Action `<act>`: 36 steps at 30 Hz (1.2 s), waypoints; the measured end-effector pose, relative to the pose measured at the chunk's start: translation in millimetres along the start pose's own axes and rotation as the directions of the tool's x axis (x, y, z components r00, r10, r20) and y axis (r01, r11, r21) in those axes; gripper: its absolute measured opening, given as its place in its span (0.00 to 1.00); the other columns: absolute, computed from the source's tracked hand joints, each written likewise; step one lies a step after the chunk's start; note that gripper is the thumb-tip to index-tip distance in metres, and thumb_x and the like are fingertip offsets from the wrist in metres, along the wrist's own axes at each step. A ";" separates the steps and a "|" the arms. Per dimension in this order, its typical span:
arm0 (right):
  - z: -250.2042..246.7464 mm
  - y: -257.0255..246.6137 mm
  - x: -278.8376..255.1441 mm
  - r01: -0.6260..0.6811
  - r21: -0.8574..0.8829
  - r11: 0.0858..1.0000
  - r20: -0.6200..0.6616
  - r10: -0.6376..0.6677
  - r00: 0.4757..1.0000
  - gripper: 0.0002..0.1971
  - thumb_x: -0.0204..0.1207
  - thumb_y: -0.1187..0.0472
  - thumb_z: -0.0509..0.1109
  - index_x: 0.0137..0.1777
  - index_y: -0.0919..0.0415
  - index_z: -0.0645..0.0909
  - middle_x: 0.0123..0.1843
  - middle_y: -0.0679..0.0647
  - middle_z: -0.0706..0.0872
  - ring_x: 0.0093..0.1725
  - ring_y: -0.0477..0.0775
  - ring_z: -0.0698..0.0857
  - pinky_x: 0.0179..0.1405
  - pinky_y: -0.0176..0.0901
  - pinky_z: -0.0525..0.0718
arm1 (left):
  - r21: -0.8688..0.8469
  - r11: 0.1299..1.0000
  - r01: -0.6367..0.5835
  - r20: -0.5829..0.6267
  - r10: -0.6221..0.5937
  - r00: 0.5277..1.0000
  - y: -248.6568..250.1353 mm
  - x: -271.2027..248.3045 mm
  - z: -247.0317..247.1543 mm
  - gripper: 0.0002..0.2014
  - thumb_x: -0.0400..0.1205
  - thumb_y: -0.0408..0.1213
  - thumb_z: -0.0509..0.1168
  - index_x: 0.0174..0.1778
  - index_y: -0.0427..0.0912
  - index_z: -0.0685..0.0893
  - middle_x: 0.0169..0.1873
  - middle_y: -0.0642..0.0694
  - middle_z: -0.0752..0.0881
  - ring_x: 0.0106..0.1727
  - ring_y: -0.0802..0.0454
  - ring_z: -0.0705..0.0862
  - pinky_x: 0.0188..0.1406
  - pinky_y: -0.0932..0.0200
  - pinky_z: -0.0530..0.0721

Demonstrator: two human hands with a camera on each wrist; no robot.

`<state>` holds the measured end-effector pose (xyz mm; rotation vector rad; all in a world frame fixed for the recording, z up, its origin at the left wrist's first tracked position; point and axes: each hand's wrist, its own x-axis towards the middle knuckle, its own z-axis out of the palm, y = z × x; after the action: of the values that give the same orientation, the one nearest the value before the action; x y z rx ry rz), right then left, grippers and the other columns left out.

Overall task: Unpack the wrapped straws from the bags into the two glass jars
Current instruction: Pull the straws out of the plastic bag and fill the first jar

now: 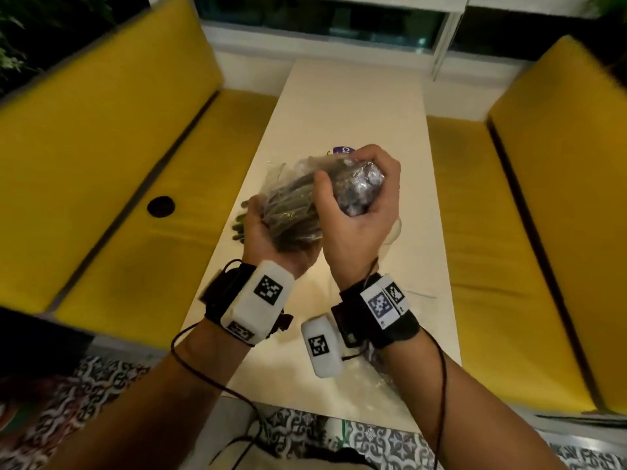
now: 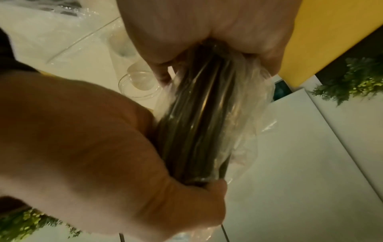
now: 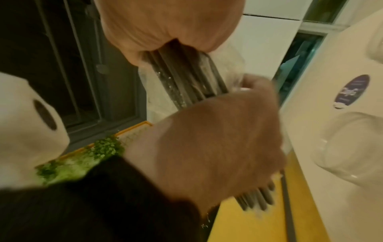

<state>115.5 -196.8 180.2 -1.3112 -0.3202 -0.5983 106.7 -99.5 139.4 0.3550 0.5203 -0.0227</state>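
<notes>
Straws (image 1: 291, 212), dark and wrapped, are held as one bundle inside a clear plastic bag (image 1: 359, 184) above the long white table (image 1: 342, 106), w/ yellow benches (image 1: 112, 184) on both sides. Bundle is gripped at both ends: left hand (image 1: 271, 239) is cupped under the near end, fingers curled round it, w/ some straw tips seen poking past the fingers; right hand (image 1: 359, 212) is wrapped round the far, crinkled end of the bag, thumb across the top. In the left wrist view the bag (image 2: 244, 101) is seen bunched loose round the straws (image 2: 199, 124). A glass jar (image 3: 348, 147) is seen on the table just beside the hands, approx. under the right one. A purple round sticker (image 3: 352, 90) lies on the tabletop beyond it. Wrist units w/ black-and-white markers (image 1: 268, 288) are strapped on both forearms.
</notes>
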 end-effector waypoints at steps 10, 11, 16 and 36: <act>-30.3 21.6 81.4 -0.027 0.046 0.999 0.123 0.021 0.992 0.17 0.75 0.79 0.78 0.61 0.69 0.81 0.57 0.58 0.86 0.48 0.58 0.88 0.53 0.58 0.91 | 0.045 0.997 -0.055 0.006 0.055 0.998 -39.0 24.8 38.7 0.33 0.86 0.65 0.59 0.79 0.48 0.84 0.71 0.35 0.91 0.75 0.39 0.86 0.83 0.37 0.72; -29.8 22.7 83.3 -0.033 0.052 0.998 0.118 0.027 0.993 0.16 0.75 0.78 0.79 0.59 0.69 0.80 0.53 0.61 0.86 0.47 0.59 0.88 0.52 0.59 0.91 | 0.064 0.996 -0.067 0.021 0.066 0.998 -40.2 24.9 41.6 0.32 0.85 0.63 0.60 0.78 0.47 0.84 0.69 0.35 0.91 0.74 0.39 0.86 0.83 0.36 0.72; -24.7 36.5 100.5 -0.097 0.058 0.994 0.018 0.096 0.995 0.16 0.73 0.81 0.75 0.54 0.66 0.77 0.42 0.57 0.84 0.38 0.50 0.86 0.41 0.46 0.87 | 0.294 0.949 0.117 0.084 -0.147 0.986 -15.5 26.4 29.2 0.39 0.84 0.71 0.60 0.83 0.48 0.81 0.77 0.34 0.86 0.80 0.32 0.82 0.82 0.33 0.73; -46.6 128.1 108.6 -0.211 -0.164 0.964 -0.364 0.140 0.921 0.15 0.69 0.74 0.75 0.45 0.52 0.80 0.44 0.58 0.84 0.41 0.58 0.83 0.41 0.56 0.85 | 0.968 -0.182 -0.175 0.220 0.264 0.939 1.0 144.7 -72.4 0.68 0.68 0.56 0.88 0.95 0.49 0.48 0.93 0.46 0.62 0.91 0.40 0.67 0.89 0.39 0.70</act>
<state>272.3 -249.1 124.6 -1.3785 0.1555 -0.7097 197.5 -64.2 10.3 2.1270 0.3753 -0.0745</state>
